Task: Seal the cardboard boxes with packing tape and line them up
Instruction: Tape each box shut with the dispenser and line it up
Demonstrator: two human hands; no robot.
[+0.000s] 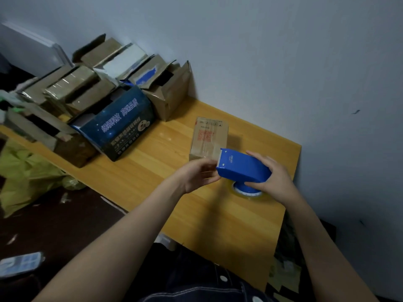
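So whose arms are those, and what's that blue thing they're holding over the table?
Those are a person's own arms. The camera sits on their head and looks down, so you see what they see. The right hand holds a blue plastic tape dispenser with a roll of clear tape underneath. The left hand has its fingertips at the dispenser's toothed end; whether it pinches tape is too hard to see. Just behind stands a small brown cardboard box on the yellow wooden table. Farther left is a pile of bigger boxes, some open, with a dark blue printed box in front.
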